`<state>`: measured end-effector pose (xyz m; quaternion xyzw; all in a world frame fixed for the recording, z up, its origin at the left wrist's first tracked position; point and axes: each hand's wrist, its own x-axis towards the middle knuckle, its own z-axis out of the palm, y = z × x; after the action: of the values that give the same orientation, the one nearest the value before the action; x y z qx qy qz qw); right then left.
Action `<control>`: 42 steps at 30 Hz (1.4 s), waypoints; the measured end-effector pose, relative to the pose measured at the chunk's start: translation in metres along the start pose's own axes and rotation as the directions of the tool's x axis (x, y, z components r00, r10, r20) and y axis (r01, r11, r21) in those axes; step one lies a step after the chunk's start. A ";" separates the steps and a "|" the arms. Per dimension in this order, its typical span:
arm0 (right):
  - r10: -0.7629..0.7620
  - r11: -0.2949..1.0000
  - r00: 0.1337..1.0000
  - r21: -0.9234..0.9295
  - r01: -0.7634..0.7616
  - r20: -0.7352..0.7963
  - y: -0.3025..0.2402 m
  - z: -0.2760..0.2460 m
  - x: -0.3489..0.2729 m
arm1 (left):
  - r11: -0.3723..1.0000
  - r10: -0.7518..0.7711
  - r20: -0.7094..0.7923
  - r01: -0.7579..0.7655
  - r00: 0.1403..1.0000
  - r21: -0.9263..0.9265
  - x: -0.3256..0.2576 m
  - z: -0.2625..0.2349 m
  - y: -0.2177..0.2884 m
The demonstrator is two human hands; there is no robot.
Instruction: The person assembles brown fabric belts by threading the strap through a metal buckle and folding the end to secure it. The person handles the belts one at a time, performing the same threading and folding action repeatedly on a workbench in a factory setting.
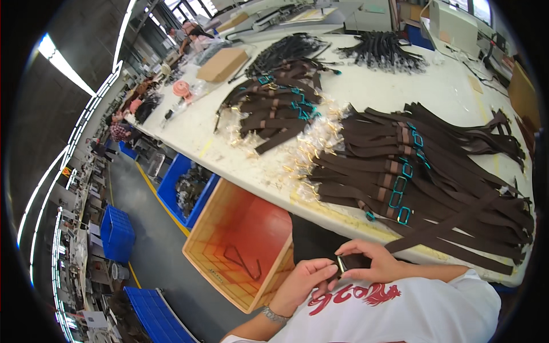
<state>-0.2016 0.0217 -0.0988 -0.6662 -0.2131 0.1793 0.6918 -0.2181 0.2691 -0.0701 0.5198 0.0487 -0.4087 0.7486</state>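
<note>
Right hand (373, 260) has thumb and fingers closed on a dark brown strap (355, 261), just off the near edge of the table (457, 86), in front of my shirt. Left hand (311, 275) meets it from the left: fingertips up against a small shiny metal piece (342, 263) at the strap's left side. Can't tell if they pinch it or only touch it; too small. A strip of webbing (443, 226) seems to trail from my right hand to the far right, across the strap pile (366, 131) with its teal buckles (370, 216).

Doing it well, my take: keep the webbing flat and untwisted, right grip firm close to the metal, left fingertips square on its edge. Leave slack in the tail so it doesn't drag the pile.
</note>
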 end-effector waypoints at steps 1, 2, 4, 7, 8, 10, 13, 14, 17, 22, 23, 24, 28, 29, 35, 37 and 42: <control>0.005 1.000 1.000 -0.010 -0.005 -0.007 0.001 0.000 0.000 | 1.000 -0.006 -0.017 0.006 1.000 -0.020 0.000 0.002 -0.002; -0.019 0.995 1.000 -0.098 0.020 0.012 0.001 -0.004 -0.002 | 1.000 0.019 0.006 -0.019 1.000 -0.008 0.003 0.002 -0.008; -0.027 0.984 0.999 -0.175 0.031 0.027 0.002 -0.008 -0.010 | 0.999 0.033 0.031 -0.034 0.999 0.020 0.004 0.001 -0.013; -0.137 0.965 0.990 -0.221 0.142 0.041 0.000 -0.014 0.009 | 0.996 0.075 0.048 -0.077 0.996 0.052 0.014 -0.006 -0.003; -0.131 0.972 0.990 -0.191 0.138 0.049 -0.004 -0.014 0.004 | 0.995 0.052 0.040 -0.055 0.998 0.082 0.012 -0.003 -0.005; -0.075 0.983 0.996 -0.165 0.082 0.050 0.001 -0.010 -0.009 | 0.993 0.047 0.021 -0.049 0.999 0.109 0.008 0.000 -0.021; -0.077 0.983 0.995 -0.160 0.087 0.064 -0.005 -0.013 -0.011 | 0.982 0.090 -0.073 -0.076 0.993 0.170 0.010 0.004 -0.023; -0.100 0.984 0.992 -0.141 0.111 0.081 -0.002 -0.013 -0.012 | 0.966 0.163 -0.075 -0.143 0.984 0.217 0.003 0.012 -0.019; -0.128 0.981 0.986 -0.134 0.142 0.107 0.000 -0.015 -0.015 | 0.879 0.232 -0.048 -0.188 0.971 0.438 -0.002 0.020 -0.011; -0.130 0.983 0.983 -0.115 0.145 0.129 0.006 -0.018 -0.017 | 0.994 0.056 0.068 -0.062 0.996 0.089 0.011 0.015 -0.007; -0.114 0.986 0.988 -0.106 0.125 0.109 0.008 -0.017 -0.017 | 0.999 0.001 0.094 0.002 0.996 -0.035 0.014 0.015 -0.004; -0.097 0.990 0.991 -0.097 0.105 0.090 0.011 -0.015 -0.017 | 0.994 -0.101 0.088 0.098 0.991 0.044 0.008 0.012 0.007; -0.039 0.994 0.995 -0.102 0.048 0.090 0.008 -0.013 -0.012 | 0.998 0.011 0.013 -0.011 1.000 0.054 0.008 0.015 0.001; -0.044 0.993 0.994 -0.108 0.055 0.104 0.008 -0.013 -0.011 | 0.996 0.023 -0.016 -0.022 1.000 0.090 0.006 0.013 -0.001; -0.008 0.995 0.996 -0.101 0.016 0.084 0.018 -0.016 -0.007 | 0.996 -0.023 -0.045 0.027 0.999 0.083 0.013 0.010 -0.005; 0.067 0.997 0.996 -0.039 -0.065 0.053 0.020 -0.015 -0.011 | 0.985 -0.023 0.045 0.030 0.999 -0.169 0.024 0.004 -0.021; 0.119 0.991 0.992 0.049 -0.121 0.038 0.021 -0.009 -0.010 | 0.989 -0.014 0.024 0.018 1.000 -0.147 0.018 0.003 -0.019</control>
<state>-0.2045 0.0092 -0.1209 -0.6567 -0.1800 0.2377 0.6927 -0.2201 0.2542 -0.0913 0.4582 0.0745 -0.4159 0.7820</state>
